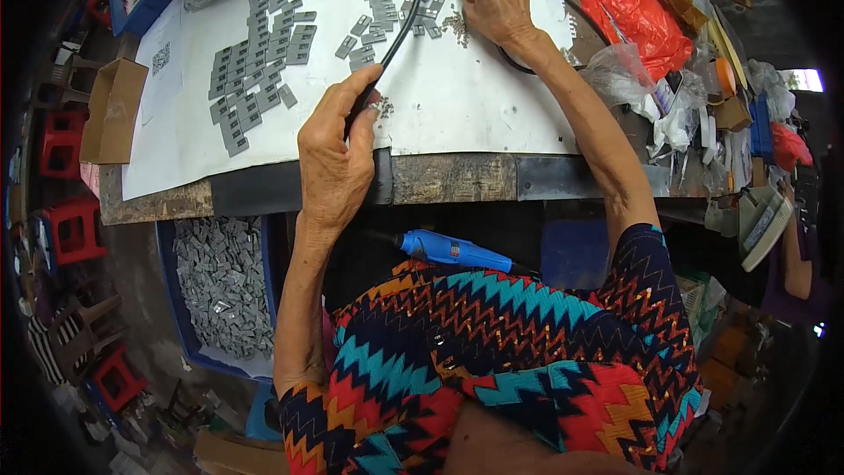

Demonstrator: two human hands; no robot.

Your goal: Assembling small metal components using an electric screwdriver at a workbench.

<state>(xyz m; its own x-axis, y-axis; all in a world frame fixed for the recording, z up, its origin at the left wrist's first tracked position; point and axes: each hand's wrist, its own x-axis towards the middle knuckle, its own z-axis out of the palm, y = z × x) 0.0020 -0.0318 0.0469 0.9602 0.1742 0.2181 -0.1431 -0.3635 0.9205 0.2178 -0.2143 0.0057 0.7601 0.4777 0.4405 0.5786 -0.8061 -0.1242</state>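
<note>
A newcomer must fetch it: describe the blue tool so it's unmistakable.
Find the table, then the left hand over its front edge. Below and right of that hand, by the shirt, is the tool: slim and rounded, unlike the boxy blue bin farther left.

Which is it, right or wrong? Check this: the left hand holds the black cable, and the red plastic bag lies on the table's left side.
Wrong about the side: the head view shows the red plastic bag on the table's right side. The left hand does hold the black cable.
</note>
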